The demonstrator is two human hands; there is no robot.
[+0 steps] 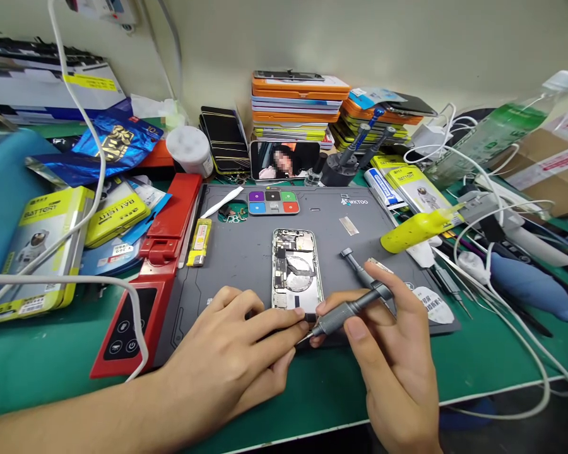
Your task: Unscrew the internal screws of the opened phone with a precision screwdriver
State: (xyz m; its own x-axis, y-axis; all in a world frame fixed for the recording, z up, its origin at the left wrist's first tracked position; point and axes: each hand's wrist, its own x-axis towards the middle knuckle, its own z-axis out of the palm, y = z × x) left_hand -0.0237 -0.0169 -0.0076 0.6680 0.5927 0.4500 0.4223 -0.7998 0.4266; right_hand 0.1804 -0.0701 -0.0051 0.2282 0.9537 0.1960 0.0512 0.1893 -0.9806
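An opened smartphone (307, 252) lies on the dark grey repair mat (236, 268), its circuit board and a round coil area bare. My left hand (234, 347) grips the phone's lower end, fingers across it and thumb underneath. In my right hand (397, 353) is a grey precision screwdriver (341, 317), tilted down to the left. Its thin tip meets the phone's bottom edge beside my left fingertips; the exact contact spot is hidden. Behind the right hand rests another grey screwdriver (353, 260). A yellow-wrapped phone battery (200, 243) sits on the mat's left side.
A red device (135, 302) with a touch panel flanks the mat. Behind stand a playing phone (284, 161), a screwdriver holder (343, 170) and stacked orange boxes (298, 101). Yellow battery boxes (47, 246), a yellow bottle (407, 231) and white cables (515, 328) crowd the sides.
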